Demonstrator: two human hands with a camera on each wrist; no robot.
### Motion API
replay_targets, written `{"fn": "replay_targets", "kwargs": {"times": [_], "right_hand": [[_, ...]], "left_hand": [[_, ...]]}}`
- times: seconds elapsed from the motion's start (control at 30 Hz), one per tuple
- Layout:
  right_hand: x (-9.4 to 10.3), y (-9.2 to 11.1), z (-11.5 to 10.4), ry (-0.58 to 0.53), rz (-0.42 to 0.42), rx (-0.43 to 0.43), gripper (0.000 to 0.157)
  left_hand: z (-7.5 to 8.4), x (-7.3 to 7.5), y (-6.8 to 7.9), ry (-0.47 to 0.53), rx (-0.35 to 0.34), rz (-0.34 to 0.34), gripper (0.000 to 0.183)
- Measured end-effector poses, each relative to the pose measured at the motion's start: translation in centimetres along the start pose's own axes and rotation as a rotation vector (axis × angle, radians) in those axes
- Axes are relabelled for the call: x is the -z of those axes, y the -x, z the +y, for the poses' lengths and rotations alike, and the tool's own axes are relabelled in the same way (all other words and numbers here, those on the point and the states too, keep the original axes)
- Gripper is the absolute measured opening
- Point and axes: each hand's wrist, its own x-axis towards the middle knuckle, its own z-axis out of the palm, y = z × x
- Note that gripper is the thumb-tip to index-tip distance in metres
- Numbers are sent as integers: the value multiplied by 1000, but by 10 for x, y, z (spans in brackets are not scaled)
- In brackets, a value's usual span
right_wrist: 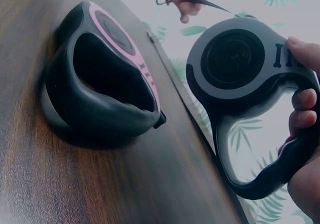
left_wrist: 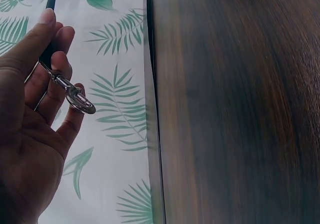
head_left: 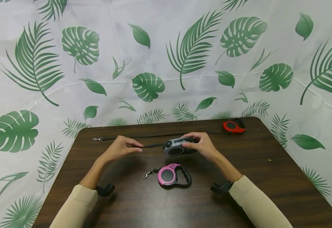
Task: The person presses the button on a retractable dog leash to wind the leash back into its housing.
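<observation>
My right hand point(head_left: 201, 145) grips a grey and black retractable dog leash point(right_wrist: 233, 58) by its handle, raised above the table. Its black strap point(head_left: 153, 145) stretches left to my left hand point(head_left: 123, 146), which pinches it between thumb and fingertips. In the left wrist view the metal snap hook point(left_wrist: 74, 94) hangs against the fingers of that hand. Below both hands lies a pink and black retractable leash point(head_left: 168, 176), its small hook point(head_left: 147, 174) pointing left. The right wrist view shows the pink leash's black handle loop close up.
At the back right of the dark wooden table point(head_left: 257, 196) lies a red retractable leash point(head_left: 231, 127). Its black strap runs along the back to a metal hook point(head_left: 98, 139) at the left. A white leaf-print cloth point(head_left: 160, 63) hangs behind the table.
</observation>
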Motion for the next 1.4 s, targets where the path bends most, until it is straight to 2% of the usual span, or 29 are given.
{"fn": "replay_targets", "kwargs": {"times": [0.63, 0.93, 1.4], "right_hand": [[-13, -3, 1, -20, -30, 12, 33], [-18, -4, 2, -26, -35, 18, 31], [-25, -5, 2, -24, -44, 36, 31]], "left_hand": [[12, -17, -19, 14, -21, -23, 16], [15, -28, -28, 26, -72, -29, 19], [20, -38, -36, 79, -55, -37, 26]]}}
